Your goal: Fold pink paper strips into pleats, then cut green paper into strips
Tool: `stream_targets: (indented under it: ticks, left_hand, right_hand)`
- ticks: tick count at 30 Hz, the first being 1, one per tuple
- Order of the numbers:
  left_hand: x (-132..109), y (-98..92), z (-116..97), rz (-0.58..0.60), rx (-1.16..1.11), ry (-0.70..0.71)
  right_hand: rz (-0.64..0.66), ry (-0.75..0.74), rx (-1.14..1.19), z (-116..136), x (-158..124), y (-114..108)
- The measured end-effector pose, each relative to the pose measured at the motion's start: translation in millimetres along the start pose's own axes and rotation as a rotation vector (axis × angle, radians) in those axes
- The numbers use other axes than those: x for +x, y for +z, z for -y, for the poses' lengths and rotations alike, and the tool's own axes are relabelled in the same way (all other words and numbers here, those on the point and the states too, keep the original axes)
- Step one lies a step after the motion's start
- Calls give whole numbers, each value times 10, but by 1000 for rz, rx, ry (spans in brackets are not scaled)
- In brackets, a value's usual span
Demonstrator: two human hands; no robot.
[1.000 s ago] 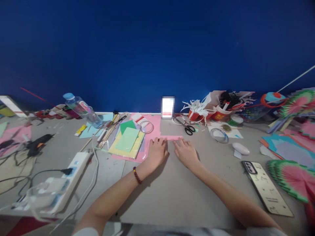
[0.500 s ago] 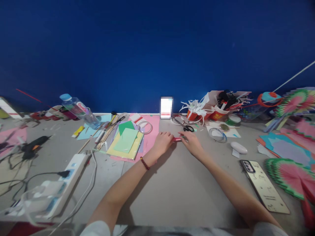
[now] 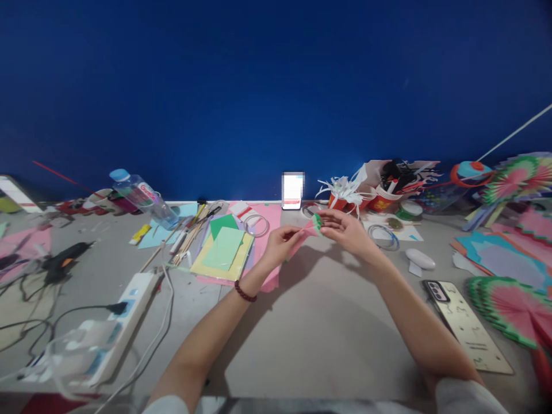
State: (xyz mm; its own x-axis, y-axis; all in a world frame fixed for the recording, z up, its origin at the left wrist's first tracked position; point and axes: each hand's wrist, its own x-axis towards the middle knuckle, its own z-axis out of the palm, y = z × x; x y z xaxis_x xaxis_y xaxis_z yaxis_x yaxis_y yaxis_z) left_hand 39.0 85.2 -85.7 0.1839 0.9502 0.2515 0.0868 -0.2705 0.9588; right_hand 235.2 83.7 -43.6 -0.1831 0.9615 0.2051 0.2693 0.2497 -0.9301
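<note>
Between my hands is a small pleated paper piece, pink with a green and white edge, raised above the grey table. My left hand pinches its pink part between thumb and fingers. At its green end my right hand has thumb and fingers closed on the pleats. The pleats fan slightly toward the right hand. Left of my hands lie sheets of pale green paper and a pink sheet.
A lit phone leans against the blue wall. On the right are a second phone, pink-green paper fans and a cup of tools. A power strip, a glue gun and a tilted bottle stand left.
Both hands have lifted the folded paper off the table. It has turned from a flat narrow strip to slightly fanned pleats, its green edge now showing. My right hand now covers the scissors.
</note>
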Motion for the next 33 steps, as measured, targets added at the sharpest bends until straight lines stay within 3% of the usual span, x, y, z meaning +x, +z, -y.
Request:
stream_targets:
  ticks: [4,9,16,22,33]
  left_hand:
    - [-3,-23,-55,-3,-94,-33]
    - [-48,-79,-158,80,-99,-57]
    - [-92,-176,-370,59,-202,103]
    - [-167,-170,-562,28,-183,205]
    - [-300,-142,-770,9,-25,448]
  right_hand:
    - [-73,-7,83,151,7,81]
    - [-139,-125,-64,308,-17,158]
    - [-167,-320,-248,448,-107,241]
    - [-301,-401,-105,532,-296,336]
    - [-291,-523,2,604,-440,353]
